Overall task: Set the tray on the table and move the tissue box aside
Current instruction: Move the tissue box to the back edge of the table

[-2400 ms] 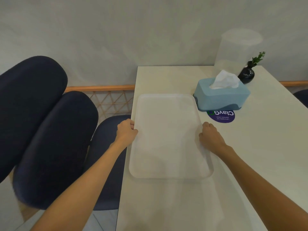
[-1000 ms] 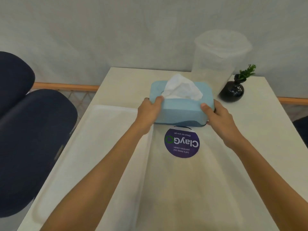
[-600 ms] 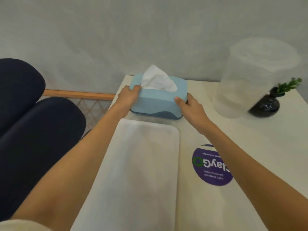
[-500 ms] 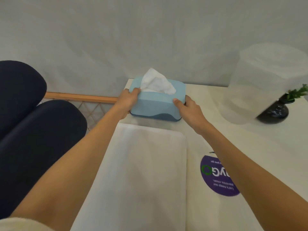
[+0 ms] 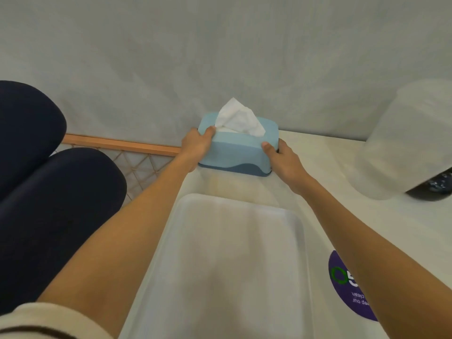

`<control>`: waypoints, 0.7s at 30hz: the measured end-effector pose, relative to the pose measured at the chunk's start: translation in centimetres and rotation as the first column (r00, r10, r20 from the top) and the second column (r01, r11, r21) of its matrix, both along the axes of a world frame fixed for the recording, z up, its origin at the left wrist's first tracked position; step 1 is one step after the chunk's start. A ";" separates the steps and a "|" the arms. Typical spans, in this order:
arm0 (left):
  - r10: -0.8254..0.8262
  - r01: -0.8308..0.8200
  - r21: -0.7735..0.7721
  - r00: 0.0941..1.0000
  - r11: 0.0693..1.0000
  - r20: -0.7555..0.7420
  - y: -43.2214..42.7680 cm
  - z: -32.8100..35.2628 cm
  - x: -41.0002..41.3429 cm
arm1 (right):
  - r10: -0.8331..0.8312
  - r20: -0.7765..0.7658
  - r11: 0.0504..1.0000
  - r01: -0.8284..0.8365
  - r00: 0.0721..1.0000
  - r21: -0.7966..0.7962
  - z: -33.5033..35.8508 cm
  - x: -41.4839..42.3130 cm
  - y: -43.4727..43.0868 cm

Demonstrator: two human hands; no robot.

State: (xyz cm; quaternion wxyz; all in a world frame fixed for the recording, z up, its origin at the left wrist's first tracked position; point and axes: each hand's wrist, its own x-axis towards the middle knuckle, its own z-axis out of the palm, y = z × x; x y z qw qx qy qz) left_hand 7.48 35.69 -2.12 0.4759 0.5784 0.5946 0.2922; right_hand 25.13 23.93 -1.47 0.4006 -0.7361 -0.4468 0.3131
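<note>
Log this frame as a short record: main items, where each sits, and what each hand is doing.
tray: flat on the table, near side, both hands off it
tissue box: far edge of the table by the wall, beyond the tray, a tissue sticking up
left hand: gripping the box's left end
right hand: gripping the box's right end
sticker: purple, round, on the table right of the tray
container: translucent, at far right
chairs: dark, left of the table

dark chairs [image 5: 49, 204], purple sticker [image 5: 349, 287].
</note>
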 end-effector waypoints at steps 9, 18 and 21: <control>-0.018 0.029 0.132 0.997 0.991 -0.079 0.6 -0.1 0.4 | -0.084 0.007 0.996 0.084 0.996 0.013 -0.8 -0.8 1.1; 0.023 0.058 0.444 0.984 0.894 -0.176 -4.2 2.8 -0.8 | -0.113 0.202 0.992 0.122 0.973 -0.031 1.2 0.1 -2.6; -0.028 0.246 0.609 0.938 0.754 -0.344 -7.4 4.7 -0.2 | -0.059 0.389 0.995 0.085 0.919 -0.051 3.3 0.7 -4.9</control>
